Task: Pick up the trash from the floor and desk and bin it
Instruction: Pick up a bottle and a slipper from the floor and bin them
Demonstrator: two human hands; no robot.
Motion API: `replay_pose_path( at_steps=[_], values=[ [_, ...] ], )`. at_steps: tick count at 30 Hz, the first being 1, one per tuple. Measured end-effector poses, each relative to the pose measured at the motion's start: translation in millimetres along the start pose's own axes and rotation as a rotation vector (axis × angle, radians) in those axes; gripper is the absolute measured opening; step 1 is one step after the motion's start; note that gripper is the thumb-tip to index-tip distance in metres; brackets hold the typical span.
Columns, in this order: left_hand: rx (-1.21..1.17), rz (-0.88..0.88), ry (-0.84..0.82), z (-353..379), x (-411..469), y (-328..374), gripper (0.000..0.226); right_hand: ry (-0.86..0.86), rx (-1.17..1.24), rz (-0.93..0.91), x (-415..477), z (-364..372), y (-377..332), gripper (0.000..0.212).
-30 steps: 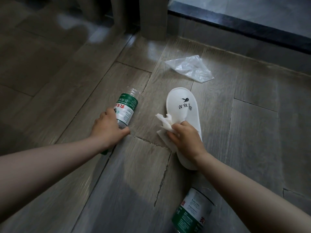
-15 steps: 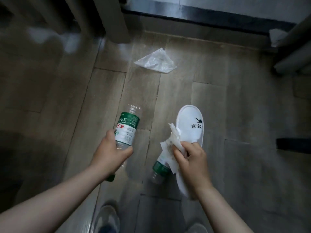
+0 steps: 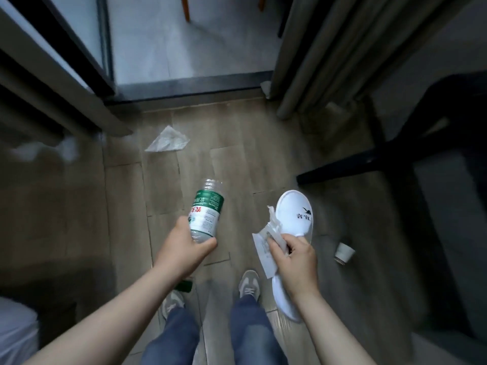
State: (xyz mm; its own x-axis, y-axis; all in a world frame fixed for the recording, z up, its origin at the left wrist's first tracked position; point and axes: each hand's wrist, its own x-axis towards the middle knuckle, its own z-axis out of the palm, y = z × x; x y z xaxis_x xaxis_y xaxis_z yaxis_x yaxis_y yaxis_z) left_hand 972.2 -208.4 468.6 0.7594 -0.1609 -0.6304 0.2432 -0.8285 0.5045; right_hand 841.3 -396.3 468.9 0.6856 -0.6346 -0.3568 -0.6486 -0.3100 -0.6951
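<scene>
Person is up on their feet now. A second ago they were crouched low over the floor [image 3: 126,206], and now the view looks down from standing height with their own shoes [image 3: 249,281] in frame. Left hand [image 3: 184,248] has its fingers wrapped round the lower body of the water bottle [image 3: 207,212], which is lifted clear of the floor, neck pointing away, looks capless. Right hand [image 3: 295,262] clamps the white slipper [image 3: 296,214] together with the crumpled tissue [image 3: 266,248], both also raised off the floor since then. Still down: a clear plastic bag [image 3: 168,140] ahead near the door track, and a paper cup [image 3: 344,253] on its side, right of the slipper. A green bit [image 3: 184,284] peeks out under the left wrist, maybe a second bottle, can't confirm. Bin is not in view. Both hands are full, so a trip to the bin likely comes before any more pickups.
</scene>
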Motion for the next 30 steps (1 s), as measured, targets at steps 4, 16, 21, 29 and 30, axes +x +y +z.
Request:
replay_pose_path(
  at_steps=[4,16,21,29,30],
  values=[
    [0.026,0.089,-0.074,-27.0,-60.8,67.6,0.047,0.097,0.028,-0.009,-43.1,-74.0,-39.7,0.034],
    [0.065,0.454,-0.448,-102.0,-229.1,142.8,0.049,0.621,0.271,0.069,-255.5,-177.0,-140.8,0.040],
    [0.131,0.668,-0.598,-103.9,-313.6,170.8,0.039,0.884,0.309,0.150,-360.7,-193.6,-147.8,0.041],
    [0.314,0.993,-0.807,-60.5,-487.5,171.1,0.039,1.321,0.267,0.258,-536.7,-225.0,-125.9,0.040],
    [0.330,1.030,-0.828,-53.1,-510.1,166.0,0.039,1.367,0.272,0.271,-560.8,-226.4,-120.7,0.041]
  ],
)
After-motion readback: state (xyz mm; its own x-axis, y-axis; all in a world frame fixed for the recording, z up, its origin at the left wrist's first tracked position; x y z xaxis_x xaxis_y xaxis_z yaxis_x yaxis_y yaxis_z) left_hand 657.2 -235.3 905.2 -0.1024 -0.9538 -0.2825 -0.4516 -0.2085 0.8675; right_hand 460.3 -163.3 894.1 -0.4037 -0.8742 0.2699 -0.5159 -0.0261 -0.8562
